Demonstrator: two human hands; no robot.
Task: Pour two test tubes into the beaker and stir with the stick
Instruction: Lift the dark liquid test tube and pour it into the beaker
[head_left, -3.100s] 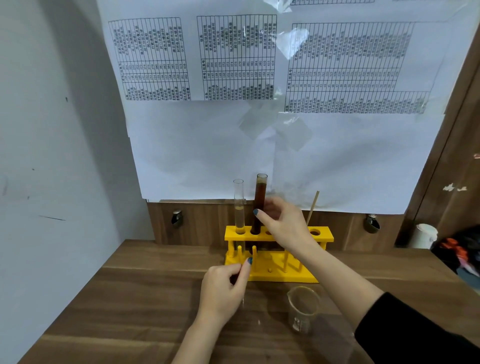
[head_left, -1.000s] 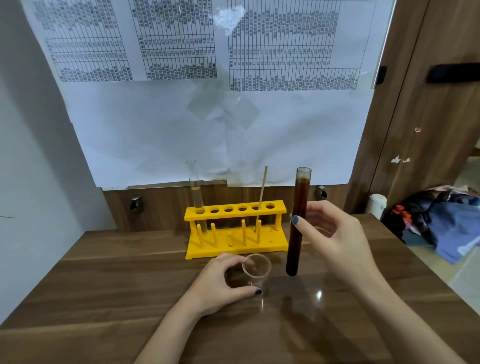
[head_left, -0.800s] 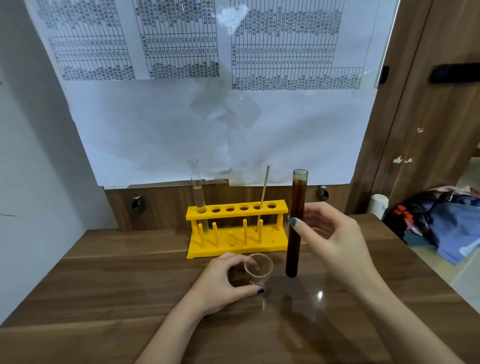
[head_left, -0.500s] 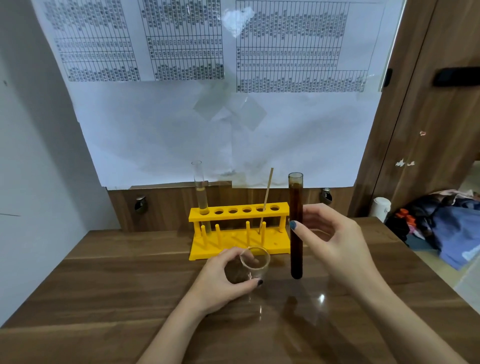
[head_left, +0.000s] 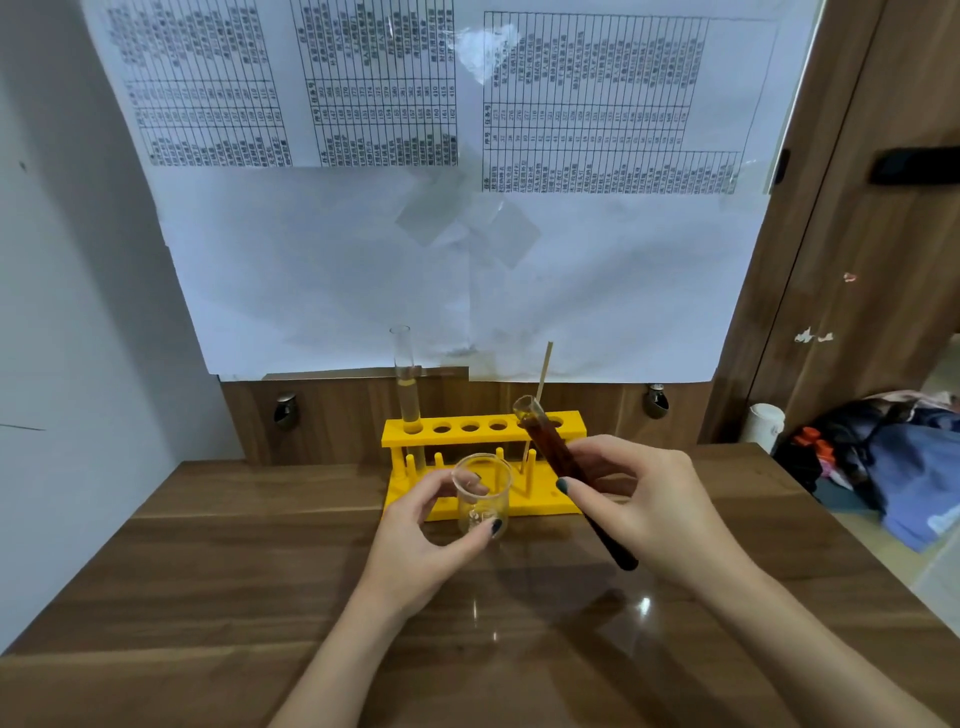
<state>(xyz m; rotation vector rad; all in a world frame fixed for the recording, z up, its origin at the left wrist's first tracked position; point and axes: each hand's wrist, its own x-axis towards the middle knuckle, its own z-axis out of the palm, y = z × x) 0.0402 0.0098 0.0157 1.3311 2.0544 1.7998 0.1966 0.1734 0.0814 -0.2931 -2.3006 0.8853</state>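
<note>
**Inspector:** Your right hand (head_left: 660, 499) is closed on the dark test tube (head_left: 571, 478), thumb and fingers pinching it about mid-length. The tube is tilted, mouth up and toward the beaker (head_left: 482, 496), round bottom low and toward you. No liquid is leaving it yet.

**Operator:** And the beaker?

**Inspector:** It is near the middle of the table (head_left: 218, 561), just in front of the yellow rack (head_left: 483, 434). Your left hand (head_left: 431, 540) is curled around it, thumb on the near wall and fingers on the far side. I cannot tell whether its base touches the wood.

**Operator:** How should I treat the tube?

**Inspector:** My judgement: thin glass, light, smooth, breakable, and nearly full, so its weight will shift as you tip it. Keep your grip at mid-length, firm but not squeezing, and bring the lip over the rim before tilting further. The beaker looks light enough to tip, so keep it steadied.

**Operator:** What remains?

**Inspector:** The second test tube (head_left: 406, 384), with pale liquid, stands at the rack's left end; the stick (head_left: 543, 371) leans at its right end. Neither has been used.
</note>
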